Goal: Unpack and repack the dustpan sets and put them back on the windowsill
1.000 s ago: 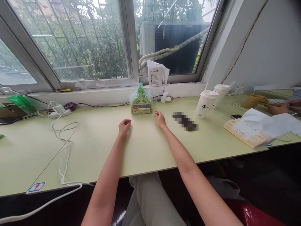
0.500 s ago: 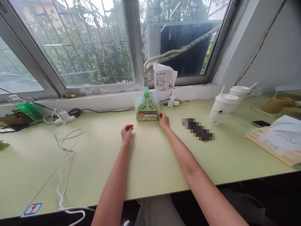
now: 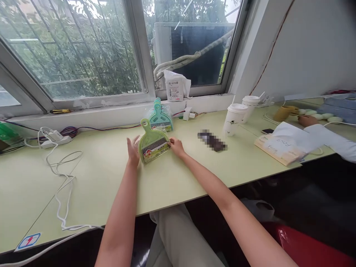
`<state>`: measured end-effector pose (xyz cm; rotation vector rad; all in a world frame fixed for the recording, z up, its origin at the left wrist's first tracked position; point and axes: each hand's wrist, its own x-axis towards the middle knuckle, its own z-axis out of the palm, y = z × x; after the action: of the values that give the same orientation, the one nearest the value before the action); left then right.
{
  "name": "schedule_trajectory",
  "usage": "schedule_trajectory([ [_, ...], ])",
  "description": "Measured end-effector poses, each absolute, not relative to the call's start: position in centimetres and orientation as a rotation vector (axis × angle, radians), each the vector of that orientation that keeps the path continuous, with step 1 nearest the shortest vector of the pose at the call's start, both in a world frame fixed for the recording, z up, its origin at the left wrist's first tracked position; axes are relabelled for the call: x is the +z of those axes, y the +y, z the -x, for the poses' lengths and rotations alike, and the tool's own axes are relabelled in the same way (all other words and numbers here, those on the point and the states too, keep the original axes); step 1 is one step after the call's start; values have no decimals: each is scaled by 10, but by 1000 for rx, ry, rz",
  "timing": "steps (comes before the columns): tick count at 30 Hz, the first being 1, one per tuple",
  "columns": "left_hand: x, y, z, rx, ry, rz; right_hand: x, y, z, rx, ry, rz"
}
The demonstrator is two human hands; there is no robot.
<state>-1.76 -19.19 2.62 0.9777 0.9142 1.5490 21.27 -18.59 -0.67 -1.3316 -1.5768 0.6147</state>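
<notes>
A green dustpan and brush set [image 3: 153, 142] in clear wrapping stands tilted over the desk, handle up, with a printed label along its lower edge. My right hand [image 3: 176, 147] pinches its right lower corner. At its left side my left hand [image 3: 134, 151] is open, fingers spread and pointing up; whether they touch the wrapping I cannot tell. Behind it, against the sill, stands a stack of wrapped teal dustpan sets [image 3: 160, 118], partly hidden by the green one.
White cups with straws [image 3: 236, 118] and a pixelated dark item [image 3: 212, 141] are to the right, with a tissue pack [image 3: 274, 146] beyond. White cables [image 3: 59, 185] and a power strip [image 3: 57, 141] lie left. Another person's hand [image 3: 307, 121] is at far right.
The green dustpan set has come away from the stack, toward me and left, held by my right hand. My left hand has opened beside it. The view has turned right.
</notes>
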Motion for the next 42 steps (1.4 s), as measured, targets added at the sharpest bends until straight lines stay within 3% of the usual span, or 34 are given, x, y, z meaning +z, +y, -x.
schedule_trajectory([
  [4,35,-209,8,1364,794,-1078,-9,-201,-215,698,-1420,1383],
  [13,31,-221,3,1161,977,-1168,0,-209,-218,626,-1392,1540],
  [18,21,-209,6,1193,1144,-1011,17,-225,-212,133,-1801,1381],
  [21,18,-203,7,1274,1157,-1022,27,-237,-203,33,-2154,1182],
  [27,17,-197,12,1445,1108,-915,26,-242,-195,278,-2191,1253],
  [32,25,-202,14,1485,952,-925,15,-227,-196,1057,-1622,1210],
  [34,28,-206,15,1444,920,-930,12,-222,-196,1226,-1376,1167],
  [38,29,-210,16,1229,925,-1013,14,-216,-204,1239,-1042,1120],
  [42,24,-205,18,1201,947,-1052,18,-213,-218,1168,-1083,1163],
])
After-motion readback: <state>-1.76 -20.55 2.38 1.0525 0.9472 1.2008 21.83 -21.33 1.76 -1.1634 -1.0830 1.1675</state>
